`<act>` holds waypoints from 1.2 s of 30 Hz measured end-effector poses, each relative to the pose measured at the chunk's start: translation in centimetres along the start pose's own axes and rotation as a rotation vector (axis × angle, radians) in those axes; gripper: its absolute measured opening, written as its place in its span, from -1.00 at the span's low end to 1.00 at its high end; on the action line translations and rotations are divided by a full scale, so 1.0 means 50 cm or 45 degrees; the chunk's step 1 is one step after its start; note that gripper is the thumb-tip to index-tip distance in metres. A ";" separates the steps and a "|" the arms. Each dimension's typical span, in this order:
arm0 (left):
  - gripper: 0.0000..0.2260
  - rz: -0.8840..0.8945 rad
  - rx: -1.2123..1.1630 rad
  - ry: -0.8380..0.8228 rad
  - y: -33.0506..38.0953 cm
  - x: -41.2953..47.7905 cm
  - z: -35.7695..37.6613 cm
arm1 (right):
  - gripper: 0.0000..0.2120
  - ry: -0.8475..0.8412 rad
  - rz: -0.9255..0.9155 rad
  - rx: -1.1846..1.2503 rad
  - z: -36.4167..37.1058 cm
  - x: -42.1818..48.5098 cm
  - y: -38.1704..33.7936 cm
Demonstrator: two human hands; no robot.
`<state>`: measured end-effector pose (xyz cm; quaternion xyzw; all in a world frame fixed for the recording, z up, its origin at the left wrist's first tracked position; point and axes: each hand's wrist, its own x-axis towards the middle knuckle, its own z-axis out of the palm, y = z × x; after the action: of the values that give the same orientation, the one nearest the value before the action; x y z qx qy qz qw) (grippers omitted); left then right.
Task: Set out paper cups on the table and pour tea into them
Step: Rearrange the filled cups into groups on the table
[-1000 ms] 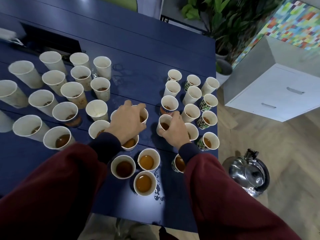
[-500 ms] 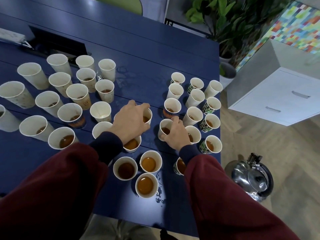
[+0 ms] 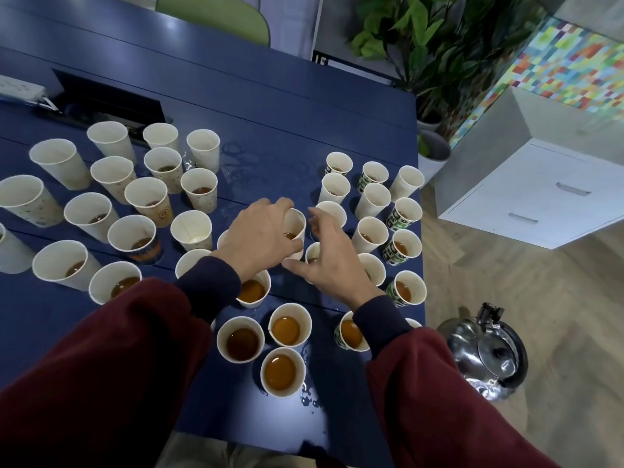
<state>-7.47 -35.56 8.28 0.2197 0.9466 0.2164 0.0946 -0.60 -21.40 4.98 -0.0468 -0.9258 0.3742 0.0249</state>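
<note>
Several paper cups stand on the dark blue table [image 3: 277,106], many holding brown tea. My left hand [image 3: 258,239] grips a white cup with tea [image 3: 295,228] near the table's middle, fingers and thumb curled round its rim. My right hand [image 3: 332,258] hovers just right of that cup with fingers spread and relaxed, holding nothing, above a small cup [image 3: 312,255] that it partly hides. Fuller cups [image 3: 280,373] stand close to the front edge, between my sleeves.
A steel kettle [image 3: 489,356] sits on the wood floor right of the table. A white drawer cabinet [image 3: 540,194] and potted plants [image 3: 435,42] stand beyond the table's right edge. A black cable box [image 3: 108,99] and a power strip [image 3: 20,91] lie at the far left. Spilled drops wet the front edge.
My right hand has let go of the small cup it held and opened, lifting toward the left. My left hand has shifted right onto the white cup.
</note>
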 end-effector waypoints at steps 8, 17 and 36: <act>-0.39 0.139 -0.183 -0.093 -0.004 0.034 -0.051 | -0.17 0.136 -0.057 0.000 -0.009 0.051 -0.038; -0.48 -0.127 -0.366 -0.058 -0.155 0.147 -0.101 | -0.31 0.055 0.126 -0.079 0.011 0.197 -0.043; -0.44 -0.243 0.264 -0.026 -0.351 0.444 -0.101 | -0.45 0.291 0.546 -0.178 0.056 0.557 0.067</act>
<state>-35.08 -41.51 3.00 0.1395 0.9794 0.1052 0.1011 -28.29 -18.02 0.96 -0.2857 -0.9096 0.2981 0.0460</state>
